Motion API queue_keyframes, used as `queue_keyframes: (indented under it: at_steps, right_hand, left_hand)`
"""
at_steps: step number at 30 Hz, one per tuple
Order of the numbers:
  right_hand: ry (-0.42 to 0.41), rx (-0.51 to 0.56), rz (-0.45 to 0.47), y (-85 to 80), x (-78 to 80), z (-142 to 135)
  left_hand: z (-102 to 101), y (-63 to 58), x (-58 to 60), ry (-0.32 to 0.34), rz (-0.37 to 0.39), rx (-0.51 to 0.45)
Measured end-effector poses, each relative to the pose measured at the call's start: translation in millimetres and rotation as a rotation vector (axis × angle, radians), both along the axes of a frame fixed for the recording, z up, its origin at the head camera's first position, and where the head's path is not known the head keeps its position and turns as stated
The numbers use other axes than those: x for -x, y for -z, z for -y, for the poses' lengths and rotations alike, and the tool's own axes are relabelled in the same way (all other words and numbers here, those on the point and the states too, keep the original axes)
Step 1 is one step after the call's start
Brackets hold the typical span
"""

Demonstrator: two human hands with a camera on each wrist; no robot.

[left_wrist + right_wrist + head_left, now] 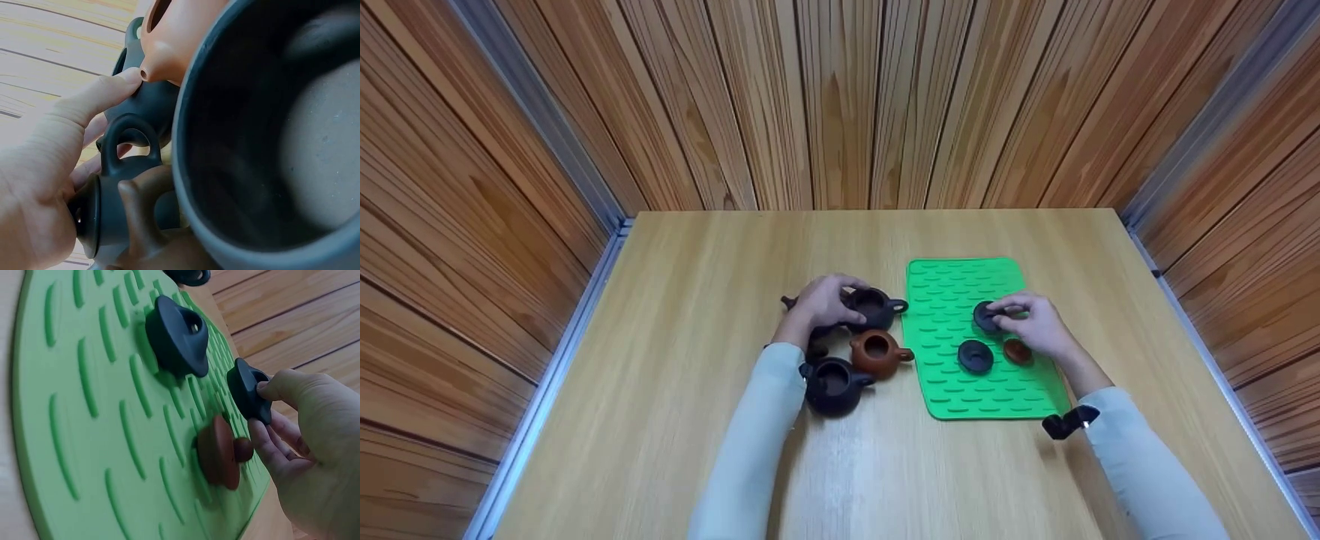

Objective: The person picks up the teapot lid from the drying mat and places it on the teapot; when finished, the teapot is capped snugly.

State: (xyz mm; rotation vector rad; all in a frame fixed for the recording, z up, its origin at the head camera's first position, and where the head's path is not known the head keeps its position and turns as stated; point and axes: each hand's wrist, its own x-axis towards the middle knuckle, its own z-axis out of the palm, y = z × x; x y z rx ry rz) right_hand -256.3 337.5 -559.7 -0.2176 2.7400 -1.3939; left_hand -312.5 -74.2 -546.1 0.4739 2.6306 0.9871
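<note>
My left hand (pixel 823 301) grips a dark lidless teapot (pixel 871 309), thumb on its near side and fingers on its far side. A brown lidless teapot (pixel 877 354) and another dark lidless teapot (pixel 832 386) stand nearer me. Beneath the left wrist, a dark teapot (pixel 112 208) is partly hidden. My right hand (pixel 1031 322) pinches a dark lid (pixel 246 391) by its rim and handle, tilted, over the green mat (pixel 952 390). Another dark lid (pixel 976 357) and a brown lid (pixel 1018 352) with a round knob (pixel 243 450) lie on the mat.
The wooden table (pixel 660 420) carries the teapots left of the mat. A plank wall (pixel 840 105) rises behind it, with metal frame rails (pixel 562 322) along the sides. A black wrist device (pixel 1069 422) sits on the right sleeve.
</note>
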Motion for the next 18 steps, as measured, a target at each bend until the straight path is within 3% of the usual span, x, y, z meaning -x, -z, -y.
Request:
queue_keyframes:
  at_steps: [18]
  right_hand:
    - [-0.093, 0.0, -0.025, -15.4, 10.6, 39]
  left_hand:
    - [-1, -0.8, -0.5, -0.021, 0.029, -0.008]
